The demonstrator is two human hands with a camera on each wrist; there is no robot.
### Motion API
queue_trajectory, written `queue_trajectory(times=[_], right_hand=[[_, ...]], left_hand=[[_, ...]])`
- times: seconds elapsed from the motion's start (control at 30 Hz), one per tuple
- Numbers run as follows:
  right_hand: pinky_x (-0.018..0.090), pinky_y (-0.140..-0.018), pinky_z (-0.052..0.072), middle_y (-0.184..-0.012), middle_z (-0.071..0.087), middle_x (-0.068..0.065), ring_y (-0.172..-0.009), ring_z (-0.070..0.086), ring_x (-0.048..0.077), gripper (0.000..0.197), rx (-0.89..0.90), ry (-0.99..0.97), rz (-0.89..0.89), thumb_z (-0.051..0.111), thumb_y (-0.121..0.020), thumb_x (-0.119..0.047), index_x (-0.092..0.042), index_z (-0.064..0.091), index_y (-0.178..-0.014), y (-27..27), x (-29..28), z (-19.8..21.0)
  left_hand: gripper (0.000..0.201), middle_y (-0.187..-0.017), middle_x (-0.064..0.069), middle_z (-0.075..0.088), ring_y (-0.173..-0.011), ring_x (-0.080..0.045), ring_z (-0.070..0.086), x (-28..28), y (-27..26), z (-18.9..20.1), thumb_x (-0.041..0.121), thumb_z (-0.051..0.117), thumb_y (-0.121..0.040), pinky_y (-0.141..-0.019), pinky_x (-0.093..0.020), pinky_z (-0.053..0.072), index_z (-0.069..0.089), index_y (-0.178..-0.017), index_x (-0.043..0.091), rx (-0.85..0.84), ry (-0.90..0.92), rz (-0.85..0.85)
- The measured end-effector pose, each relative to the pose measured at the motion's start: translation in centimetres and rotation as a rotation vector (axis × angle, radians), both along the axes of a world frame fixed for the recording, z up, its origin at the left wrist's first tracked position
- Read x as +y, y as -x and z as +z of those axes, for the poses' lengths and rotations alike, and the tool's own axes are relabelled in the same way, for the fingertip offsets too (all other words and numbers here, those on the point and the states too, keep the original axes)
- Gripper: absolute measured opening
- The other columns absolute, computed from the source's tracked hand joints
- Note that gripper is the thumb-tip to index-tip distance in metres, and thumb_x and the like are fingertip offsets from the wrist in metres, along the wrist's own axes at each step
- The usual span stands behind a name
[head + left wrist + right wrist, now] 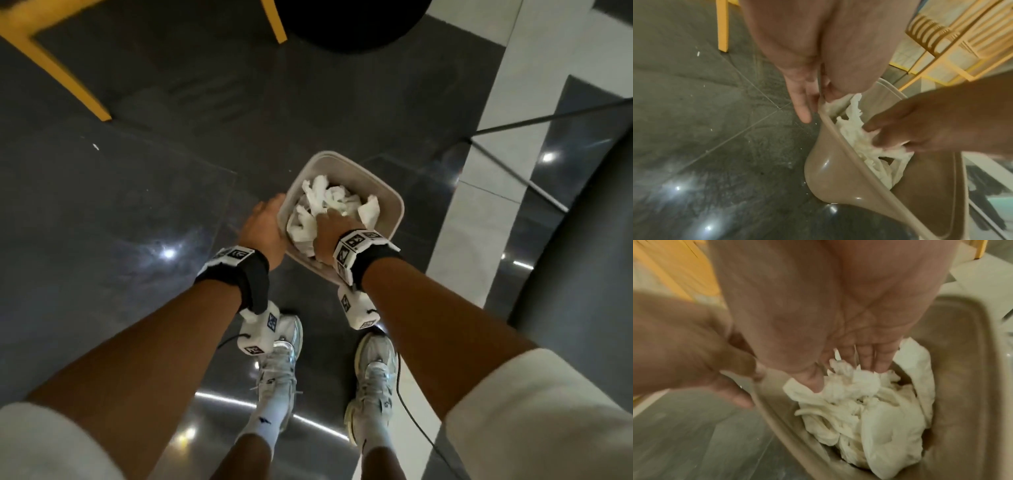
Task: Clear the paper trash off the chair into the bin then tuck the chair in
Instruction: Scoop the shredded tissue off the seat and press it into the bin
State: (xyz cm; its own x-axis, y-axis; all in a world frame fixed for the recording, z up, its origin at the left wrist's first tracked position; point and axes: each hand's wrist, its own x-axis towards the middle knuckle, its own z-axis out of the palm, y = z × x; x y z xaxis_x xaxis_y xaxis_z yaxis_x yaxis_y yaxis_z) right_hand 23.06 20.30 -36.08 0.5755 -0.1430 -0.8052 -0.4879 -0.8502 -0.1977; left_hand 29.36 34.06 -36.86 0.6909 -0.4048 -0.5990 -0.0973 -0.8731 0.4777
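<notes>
**Paper pressed into the bin**

The left hand (263, 228) pinches the bin (394, 205) at its left rim, apparently thumb inside. The right hand (329, 236), fingers (869, 358) straight and together, presses crumpled paper (325, 198) inside it.

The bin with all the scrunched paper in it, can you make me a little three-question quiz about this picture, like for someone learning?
1. True or false: the right hand has its fingers down in the white paper inside the bin.
2. Which part of the bin does the left hand hold: A) its bottom, B) its rim, C) a lid?
3. Fill in: the chair legs near the top of the head view are coloured ____.

Key: 1 true; 2 B; 3 yellow.
</notes>
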Motion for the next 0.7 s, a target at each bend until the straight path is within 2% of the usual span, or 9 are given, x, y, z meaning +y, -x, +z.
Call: queue_trajectory(times=[0.1, 0.13, 0.2, 0.27, 0.33, 0.47, 0.6, 0.7], right_hand=[[0.052, -0.12, 0.024, -0.166, 0.009, 0.01, -0.149, 0.022, 0.038, 0.062, -0.041, -0.014, -0.155, 0.047, -0.096, -0.034, -0.02, 0.027, -0.153, 1.2, -1.4, 4.9], [0.051, -0.12, 0.025, -0.166, 0.011, 0.01, -0.149, 0.022, 0.037, 0.064, -0.055, -0.042, -0.207, 0.048, -0.096, -0.036, -0.02, 0.027, -0.154, 1.9, -1.9, 6.8], [0.045, -0.113, 0.037, -0.159, 0.032, 0.01, -0.143, 0.037, 0.033, 0.057, -0.121, -0.091, -0.362, 0.05, -0.097, -0.032, -0.02, 0.036, -0.15, 3.7, -3.8, 11.1], [0.038, -0.104, 0.046, -0.143, 0.055, 0.01, -0.129, 0.055, 0.031, 0.045, -0.23, -0.121, -0.517, 0.051, -0.096, -0.027, -0.018, 0.053, -0.139, 6.1, -6.6, 15.5], [0.035, -0.096, 0.05, -0.124, 0.068, 0.011, -0.116, 0.063, 0.032, 0.034, -0.307, -0.123, -0.636, 0.05, -0.096, -0.028, -0.018, 0.065, -0.125, 9.0, -9.7, 19.3], [0.025, -0.088, 0.048, -0.106, 0.075, 0.005, -0.105, 0.068, 0.028, 0.025, -0.43, 0.0, -0.883, 0.056, -0.094, -0.027, -0.022, 0.069, -0.114, 15.4, -16.3, 24.6], [0.027, -0.089, 0.048, -0.108, 0.074, 0.008, -0.103, 0.067, 0.027, 0.024, -0.457, 0.114, -0.972, 0.057, -0.094, -0.021, -0.02, 0.07, -0.114, 21.3, -23.1, 27.1], [0.03, -0.091, 0.05, -0.108, 0.074, 0.007, -0.102, 0.067, 0.026, 0.025, -0.496, 0.14, -1.003, 0.054, -0.093, -0.019, -0.02, 0.069, -0.113, 24.6, -26.5, 27.7]], left_hand=[[0.06, -0.146, -0.022, 0.038, -0.132, -0.042, 0.042, -1.3, 0.3, 2.9, 0.012, 0.053, -0.089, -0.112, -0.044, 0.035, 0.038, -0.147, 0.012, -0.015, -0.116, 0.013], [0.059, -0.146, -0.023, 0.038, -0.132, -0.043, 0.042, -1.8, 0.5, 4.1, 0.013, 0.055, -0.089, -0.112, -0.044, 0.035, 0.039, -0.145, 0.01, -0.023, -0.119, 0.038], [0.054, -0.141, -0.022, 0.04, -0.128, -0.043, 0.044, -4.2, 1.1, 7.2, 0.014, 0.055, -0.087, -0.111, -0.045, 0.038, 0.045, -0.14, 0.011, -0.057, -0.074, 0.048], [0.051, -0.139, -0.019, 0.043, -0.126, -0.042, 0.046, -7.4, 2.2, 10.7, 0.015, 0.056, -0.086, -0.108, -0.047, 0.04, 0.048, -0.137, 0.014, -0.088, -0.028, -0.006], [0.048, -0.139, -0.015, 0.047, -0.126, -0.038, 0.047, -11.2, 3.9, 13.9, 0.016, 0.057, -0.087, -0.108, -0.046, 0.04, 0.05, -0.135, 0.016, -0.107, 0.032, -0.088], [0.052, -0.135, -0.007, 0.05, -0.124, -0.03, 0.05, -18.9, 8.6, 19.2, 0.018, 0.06, -0.086, -0.107, -0.044, 0.041, 0.048, -0.137, 0.02, -0.107, 0.231, -0.267], [0.064, -0.141, -0.005, 0.044, -0.132, -0.027, 0.042, -27.3, 14.1, 23.0, 0.025, 0.066, -0.084, -0.111, -0.039, 0.036, 0.042, -0.142, 0.02, -0.077, 0.346, -0.466], [0.086, -0.148, -0.005, 0.034, -0.138, -0.028, 0.036, -32.6, 17.6, 23.8, 0.035, 0.072, -0.077, -0.115, -0.041, 0.034, 0.029, -0.151, 0.022, -0.059, 0.332, -0.556]])
